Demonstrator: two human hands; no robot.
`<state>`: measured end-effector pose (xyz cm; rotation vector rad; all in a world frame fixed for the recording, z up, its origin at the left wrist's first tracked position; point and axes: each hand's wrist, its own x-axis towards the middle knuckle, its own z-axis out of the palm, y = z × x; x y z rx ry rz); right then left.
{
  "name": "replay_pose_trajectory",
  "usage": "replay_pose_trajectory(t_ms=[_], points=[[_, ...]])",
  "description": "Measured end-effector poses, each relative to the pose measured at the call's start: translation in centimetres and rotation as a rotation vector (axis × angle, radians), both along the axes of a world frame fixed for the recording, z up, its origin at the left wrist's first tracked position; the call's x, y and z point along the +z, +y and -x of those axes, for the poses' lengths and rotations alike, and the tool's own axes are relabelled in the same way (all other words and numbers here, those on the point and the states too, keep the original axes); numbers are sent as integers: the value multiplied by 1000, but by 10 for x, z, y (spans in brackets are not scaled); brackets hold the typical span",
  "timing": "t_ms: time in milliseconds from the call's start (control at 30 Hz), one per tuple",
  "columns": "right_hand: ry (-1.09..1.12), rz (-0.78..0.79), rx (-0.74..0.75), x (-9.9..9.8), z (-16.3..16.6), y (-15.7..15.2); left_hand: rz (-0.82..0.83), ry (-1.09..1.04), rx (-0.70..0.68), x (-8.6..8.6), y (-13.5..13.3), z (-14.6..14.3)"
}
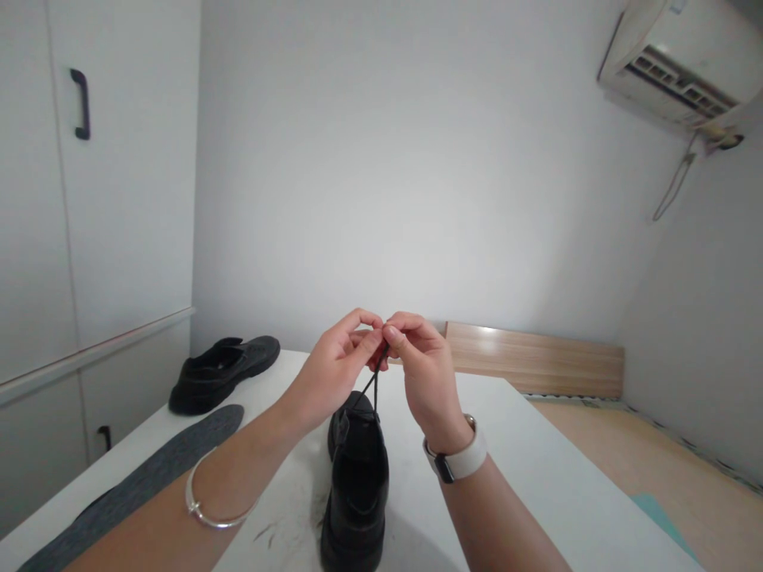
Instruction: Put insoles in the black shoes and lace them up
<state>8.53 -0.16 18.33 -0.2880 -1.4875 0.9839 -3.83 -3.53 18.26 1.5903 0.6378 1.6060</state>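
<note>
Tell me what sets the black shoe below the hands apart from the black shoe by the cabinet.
The near shoe has its laces pulled up to the left hand and right hand; no hand touches the far shoe.
The near shoe's toe points almost straight away from the person; the far shoe's points away and rightward.
The near shoe is lower in the picture; the far shoe is higher and further left.
Both are black.

shoe (pixel 356 520): smooth, leather-like | insole (pixel 172 453): matt, cloth-like | bangle (pixel 199 512): shiny metal
</note>
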Motion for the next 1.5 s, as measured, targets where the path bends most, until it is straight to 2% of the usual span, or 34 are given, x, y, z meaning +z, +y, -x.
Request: replay_pose_trajectory(t_ms=[100, 267, 400, 500, 633, 700, 767, 900, 1033, 1133, 1233, 1300, 1400, 1500], points=[[49, 53, 55, -8, 1, 2, -12, 2, -36, -3, 4, 3], [-51, 12, 5, -19, -7, 5, -11, -35, 19, -3, 6, 8], [-127, -8, -52, -18, -19, 5, -14, 6, 21, -2, 7, 11], [-129, -5, -94, -19, -27, 4, 50, -60, 10, -7, 10, 19], [40, 185, 88, -35, -42, 4, 188, -238, -114, -24, 14, 41], [93, 285, 83, -47, -55, 6, 237, -260, -136, -37, 15, 58], [141, 334, 6, -61, -72, 11, 260, -252, -83, -51, 15, 76], [194, 388, -108, -88, -110, 27, 294, -229, 113, -76, 12, 112], [228, 404, -221, -109, -132, 44, 338, -238, 247, -94, 12, 136], [166, 386, -275, -114, -132, 52, 316, -76, 372, -97, 18, 142], [54, 379, -250, -110, -124, 56, 158, 366, 552, -93, 28, 134], [-54, 378, -205, -106, -115, 57, 28, 642, 607, -91, 35, 121], [-338, 307, -126, -104, -98, 54, -59, 843, 547, -93, 38, 98], [-612, 194, -94, -110, -81, 48, -71, 904, 434, -102, 35, 79]])
